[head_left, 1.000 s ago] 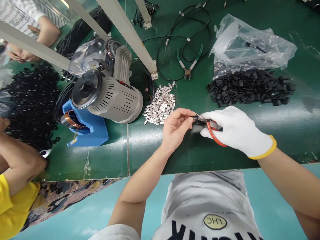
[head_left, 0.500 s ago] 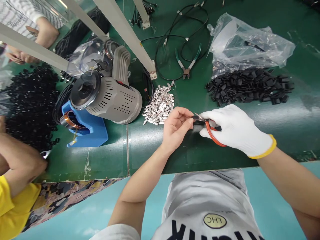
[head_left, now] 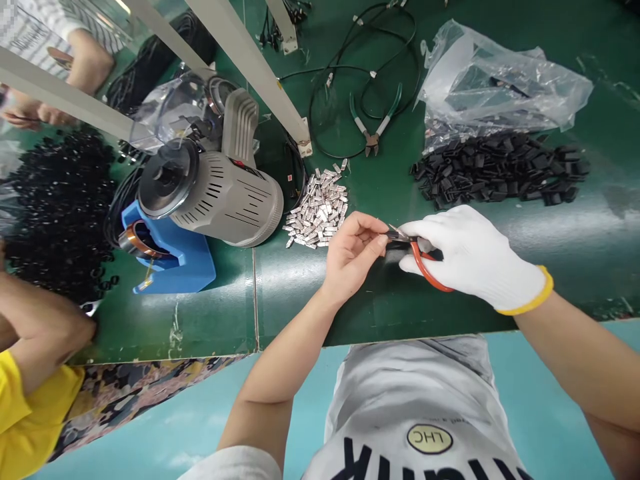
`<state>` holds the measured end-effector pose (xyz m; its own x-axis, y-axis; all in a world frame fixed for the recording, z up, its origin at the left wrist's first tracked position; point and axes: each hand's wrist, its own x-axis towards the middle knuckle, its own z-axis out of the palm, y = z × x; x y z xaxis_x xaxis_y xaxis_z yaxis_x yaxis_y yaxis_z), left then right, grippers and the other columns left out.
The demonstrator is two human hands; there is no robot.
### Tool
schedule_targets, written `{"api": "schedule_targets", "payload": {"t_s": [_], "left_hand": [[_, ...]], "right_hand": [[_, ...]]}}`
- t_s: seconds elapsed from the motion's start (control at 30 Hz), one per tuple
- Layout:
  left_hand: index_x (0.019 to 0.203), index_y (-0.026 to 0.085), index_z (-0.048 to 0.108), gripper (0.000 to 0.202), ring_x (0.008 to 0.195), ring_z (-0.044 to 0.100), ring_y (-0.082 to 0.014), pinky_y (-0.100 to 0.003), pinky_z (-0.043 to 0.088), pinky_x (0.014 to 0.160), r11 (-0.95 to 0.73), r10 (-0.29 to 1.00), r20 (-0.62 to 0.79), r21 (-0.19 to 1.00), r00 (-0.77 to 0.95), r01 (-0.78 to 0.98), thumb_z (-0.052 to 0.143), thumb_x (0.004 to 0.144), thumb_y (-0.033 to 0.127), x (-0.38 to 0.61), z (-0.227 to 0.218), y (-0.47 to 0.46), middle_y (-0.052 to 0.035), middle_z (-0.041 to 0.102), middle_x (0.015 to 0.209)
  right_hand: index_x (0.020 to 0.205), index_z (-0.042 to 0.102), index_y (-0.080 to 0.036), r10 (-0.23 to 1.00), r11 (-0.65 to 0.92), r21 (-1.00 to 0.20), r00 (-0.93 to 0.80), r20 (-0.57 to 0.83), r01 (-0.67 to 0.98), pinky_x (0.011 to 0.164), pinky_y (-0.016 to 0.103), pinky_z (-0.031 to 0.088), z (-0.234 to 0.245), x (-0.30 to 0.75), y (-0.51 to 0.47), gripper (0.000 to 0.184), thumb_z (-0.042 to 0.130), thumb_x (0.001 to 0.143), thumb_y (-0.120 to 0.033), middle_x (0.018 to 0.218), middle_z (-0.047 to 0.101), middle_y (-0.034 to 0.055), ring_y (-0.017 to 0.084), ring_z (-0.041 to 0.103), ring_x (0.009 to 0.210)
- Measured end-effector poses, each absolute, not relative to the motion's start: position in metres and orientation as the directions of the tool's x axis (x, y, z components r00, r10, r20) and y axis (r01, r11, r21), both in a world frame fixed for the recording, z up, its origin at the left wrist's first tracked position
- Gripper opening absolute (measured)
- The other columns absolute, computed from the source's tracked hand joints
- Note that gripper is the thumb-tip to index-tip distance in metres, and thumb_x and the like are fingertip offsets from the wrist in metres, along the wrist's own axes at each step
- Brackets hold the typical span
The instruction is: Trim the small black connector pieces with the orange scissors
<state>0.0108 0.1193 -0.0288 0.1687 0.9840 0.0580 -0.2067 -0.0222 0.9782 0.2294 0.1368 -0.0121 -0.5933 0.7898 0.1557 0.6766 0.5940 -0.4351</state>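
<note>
My bare left hand point(head_left: 356, 255) pinches a small black piece point(head_left: 391, 235) between thumb and fingers; its exact kind is too small to tell. My right hand point(head_left: 463, 257), in a white glove with a yellow cuff, is closed around red-handled pliers point(head_left: 425, 267). The jaws of the pliers point left and meet the small black piece at my left fingertips. Just beyond my left hand lies a heap of silvery metal connectors point(head_left: 320, 208). Past my right hand spreads a pile of flat black plastic pieces point(head_left: 500, 170).
Green-handled cutters point(head_left: 373, 141) lie near a coiled black cable point(head_left: 313, 100). A clear plastic bag point(head_left: 505, 83) sits behind the black pieces. To the left stand a grey machine point(head_left: 235, 200), a blue tape dispenser point(head_left: 195, 267) and a white post point(head_left: 250, 60). Co-workers' arms point(head_left: 45, 327) show at far left.
Both hands keep nearly the same pose, pliers against the small black piece. The view has shifted very slightly. At far left, a co-worker's hands have moved a little.
</note>
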Motion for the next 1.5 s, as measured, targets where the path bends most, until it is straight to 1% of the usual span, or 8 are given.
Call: {"api": "schedule_targets", "payload": {"t_s": [0.33,0.57,0.77,0.9,1.03,1.13,1.37,1.5], "left_hand": [[0.097,0.018,0.065,0.018,0.071,0.061,-0.0084,-0.021,0.05,0.063,-0.013,0.983,0.051,0.978,0.176,-0.206,0.076,0.089,0.029,0.011,-0.026,0.119,-0.0028,0.066,0.09],[0.097,0.018,0.066,0.021,0.072,0.061,-0.0093,-0.022,0.05,0.063,-0.003,0.985,0.038,0.98,0.171,-0.199,0.078,0.087,0.032,0.01,-0.028,0.119,-0.0034,0.066,0.091],[0.097,0.018,0.067,0.018,0.072,0.06,-0.0092,-0.022,0.049,0.063,-0.007,0.983,0.045,0.978,0.179,-0.207,0.077,0.088,0.03,0.01,-0.028,0.119,-0.0035,0.066,0.089],[0.095,0.018,0.066,0.02,0.07,0.06,-0.0091,-0.022,0.049,0.062,0.012,0.984,0.025,0.977,0.174,-0.212,0.078,0.087,0.032,0.01,-0.028,0.119,-0.003,0.067,0.087],[0.095,0.018,0.066,0.02,0.068,0.059,-0.0092,-0.023,0.049,0.062,0.016,0.984,0.027,0.972,0.178,-0.235,0.077,0.088,0.032,0.011,-0.028,0.118,-0.0025,0.066,0.085],[0.095,0.018,0.065,0.022,0.068,0.059,-0.0092,-0.023,0.049,0.062,0.024,0.984,0.018,0.972,0.176,-0.234,0.078,0.087,0.034,0.011,-0.027,0.118,-0.0024,0.066,0.085],[0.095,0.017,0.065,0.021,0.069,0.059,-0.0089,-0.023,0.048,0.062,0.019,0.983,0.024,0.972,0.181,-0.233,0.077,0.088,0.033,0.013,-0.028,0.117,-0.0027,0.065,0.086],[0.094,0.018,0.064,0.023,0.069,0.059,-0.0089,-0.022,0.047,0.061,0.031,0.985,0.008,0.975,0.173,-0.218,0.078,0.087,0.034,0.013,-0.031,0.117,-0.0025,0.066,0.085]], "right_hand": [[0.112,0.073,-0.021,0.779,0.6,-0.446,-0.611,0.138,0.664,0.072,0.034,0.036,-0.011,0.229,0.138,0.037,0.061,0.093,-0.05,0.071,0.068,-0.0002,0.019,0.06,0.065],[0.114,0.073,-0.02,0.787,0.588,-0.464,-0.6,0.141,0.662,0.074,0.034,0.038,-0.01,0.228,0.138,0.038,0.063,0.092,-0.049,0.073,0.069,0.0003,0.019,0.061,0.067],[0.112,0.074,-0.021,0.787,0.59,-0.464,-0.598,0.149,0.661,0.073,0.033,0.037,-0.01,0.231,0.136,0.037,0.062,0.093,-0.05,0.07,0.067,-0.0005,0.019,0.059,0.067],[0.106,0.075,-0.024,0.799,0.581,-0.45,-0.581,0.156,0.678,0.072,0.033,0.037,-0.011,0.231,0.133,0.035,0.061,0.094,-0.053,0.066,0.064,-0.0015,0.018,0.056,0.065],[0.095,0.075,-0.026,0.827,0.548,-0.416,-0.545,0.141,0.725,0.065,0.031,0.034,-0.013,0.229,0.129,0.033,0.063,0.092,-0.057,0.062,0.06,-0.0015,0.018,0.051,0.063],[0.092,0.074,-0.026,0.827,0.551,-0.4,-0.543,0.145,0.733,0.063,0.03,0.032,-0.015,0.228,0.128,0.034,0.062,0.092,-0.058,0.06,0.057,-0.0016,0.018,0.049,0.062],[0.077,0.065,-0.024,0.813,0.579,-0.33,-0.561,0.157,0.746,0.06,0.031,0.027,-0.016,0.228,0.127,0.039,0.059,0.095,-0.058,0.054,0.048,-0.0015,0.017,0.042,0.059],[0.082,0.069,-0.024,0.811,0.582,-0.326,-0.564,0.159,0.745,0.06,0.032,0.027,-0.014,0.228,0.125,0.038,0.058,0.096,-0.058,0.054,0.05,0.0,0.019,0.044,0.058]]}}
